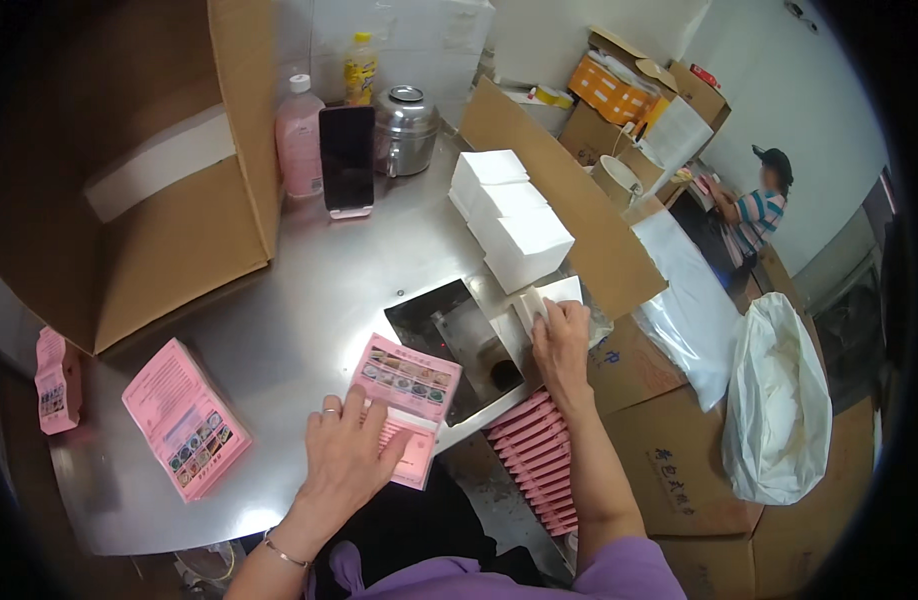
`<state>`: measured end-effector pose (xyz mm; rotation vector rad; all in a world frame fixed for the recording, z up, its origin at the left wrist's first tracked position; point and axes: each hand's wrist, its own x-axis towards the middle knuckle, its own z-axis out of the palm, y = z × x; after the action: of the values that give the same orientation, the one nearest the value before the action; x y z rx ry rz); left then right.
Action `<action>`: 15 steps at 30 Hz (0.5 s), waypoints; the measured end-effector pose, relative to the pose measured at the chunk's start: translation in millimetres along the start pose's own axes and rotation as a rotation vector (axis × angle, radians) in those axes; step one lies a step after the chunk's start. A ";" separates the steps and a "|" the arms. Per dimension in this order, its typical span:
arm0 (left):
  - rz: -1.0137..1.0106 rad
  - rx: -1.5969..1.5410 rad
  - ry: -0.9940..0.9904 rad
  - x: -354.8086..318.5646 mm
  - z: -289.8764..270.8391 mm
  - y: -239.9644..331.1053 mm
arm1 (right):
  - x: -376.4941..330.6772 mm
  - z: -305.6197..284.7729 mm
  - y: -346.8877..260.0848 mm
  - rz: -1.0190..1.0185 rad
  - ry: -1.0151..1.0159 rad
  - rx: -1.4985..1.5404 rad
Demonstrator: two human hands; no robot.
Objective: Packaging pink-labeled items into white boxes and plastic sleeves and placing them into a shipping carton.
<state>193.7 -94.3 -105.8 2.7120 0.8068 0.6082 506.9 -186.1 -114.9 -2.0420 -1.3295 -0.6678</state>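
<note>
At the table's near edge my left hand (pixel 351 445) is closed over a pink printed paper packet (pixel 411 372), fingers bent across its middle and thumb pressed down. A white strip shows at a gap in the packet beside the fingers. To the right, my right hand (pixel 562 345) grips a small wad of folded white paper napkins (pixel 529 308), fingers over its top; part of the wad is hidden. Just beyond stand several white napkin stacks (pixel 524 235) in a row. Between my hands is a dark rectangular opening (pixel 459 335) in the metal table.
A pile of pink packets (pixel 184 420) lies at the left on the metal table (pixel 309 300). An open cardboard box (pixel 189 235), a phone (pixel 347 155) and bottles stand behind. Pink packets (pixel 534 460) fill a space below right, near a white plastic bag (pixel 779 400). Another person (pixel 757 210) works far right.
</note>
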 end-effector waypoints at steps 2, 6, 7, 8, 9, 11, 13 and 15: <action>0.063 0.035 0.079 0.5 6.5 1.6 | -1.3 2.1 7.3 0.028 0.013 0.005; 0.137 -0.073 0.114 -1.0 8.2 4.3 | 5.4 -1.6 9.2 0.050 -0.061 -0.018; 0.105 -0.070 0.075 -2.0 5.5 6.6 | 6.4 -2.2 12.8 0.073 -0.082 -0.036; 0.074 -0.068 0.036 -2.6 4.0 8.1 | 6.5 -3.4 14.9 0.096 -0.102 -0.055; 0.071 -0.068 0.038 -3.1 2.7 8.4 | 6.3 -3.5 14.0 0.092 -0.103 -0.054; 0.025 -0.071 0.034 -3.1 1.9 8.9 | 3.6 -4.9 12.6 0.086 -0.091 -0.056; 0.013 -0.092 0.000 -4.7 2.1 6.9 | 1.0 -3.4 9.6 0.046 -0.023 -0.062; -0.003 -0.112 -0.033 -6.6 5.2 2.2 | -3.6 -1.3 -0.3 0.004 0.044 -0.064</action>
<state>192.0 -100.4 -111.8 2.6119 0.7456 0.5882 505.1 -189.2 -116.4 -2.0682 -1.2936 -0.7580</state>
